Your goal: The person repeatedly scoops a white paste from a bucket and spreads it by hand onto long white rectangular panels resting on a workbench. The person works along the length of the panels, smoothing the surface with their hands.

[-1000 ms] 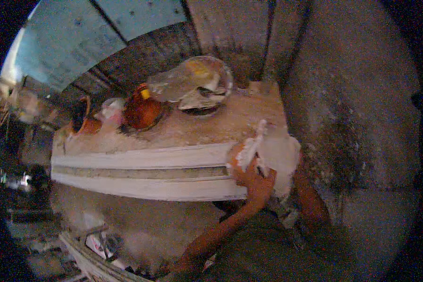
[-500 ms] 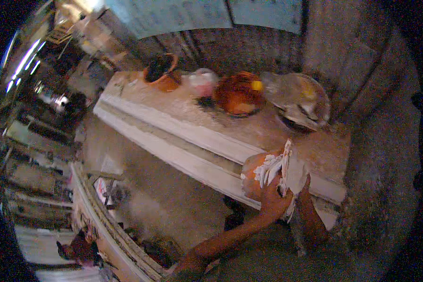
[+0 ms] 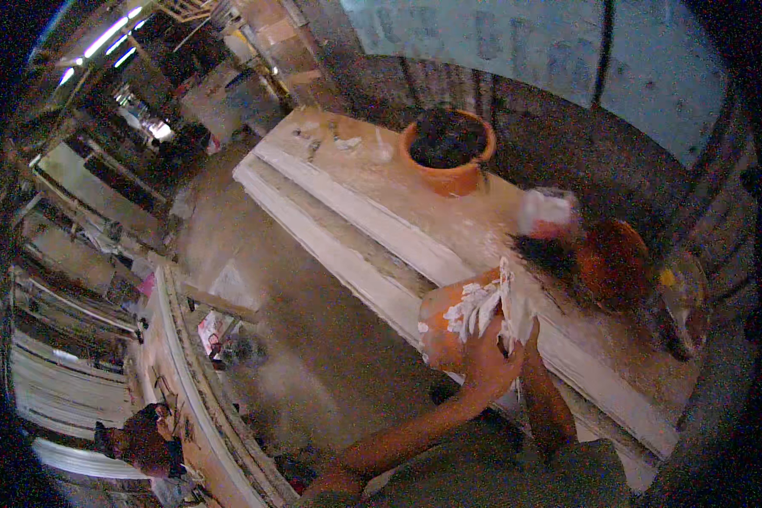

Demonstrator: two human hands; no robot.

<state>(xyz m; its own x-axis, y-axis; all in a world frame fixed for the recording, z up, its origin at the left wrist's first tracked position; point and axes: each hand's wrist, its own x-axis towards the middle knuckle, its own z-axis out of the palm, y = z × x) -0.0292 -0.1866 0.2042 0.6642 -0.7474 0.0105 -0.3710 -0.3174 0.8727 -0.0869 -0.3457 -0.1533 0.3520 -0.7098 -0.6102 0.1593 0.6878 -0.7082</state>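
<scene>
My left hand (image 3: pixel 493 354) is closed at an orange, rounded, bowl-like vessel (image 3: pixel 438 323), which is tilted above the front of the workbench. Thick white paste (image 3: pixel 480 309) clings to the vessel's upper side in lumps. Close beside it, my right hand (image 3: pixel 533 340) is closed at a flat, white-coated piece (image 3: pixel 519 315) that stands upright against the vessel. What kind of piece this is I cannot make out. The left hand and the white coating hide part of the right fingers.
Two long white mouldings (image 3: pixel 330 243) run along the workbench (image 3: pixel 372 157). Behind them stand an orange pot (image 3: pixel 453 179) with dark contents, a blurred white-and-red container (image 3: pixel 548 213), a reddish-brown bowl (image 3: pixel 614 262) and a basin (image 3: pixel 690 292). Another person (image 3: pixel 148 440) is at a second bench, lower left.
The view has swung right, so the bench and its pots sit differently in the picture. Both hands stay together at the vessel and the white-coated piece.
</scene>
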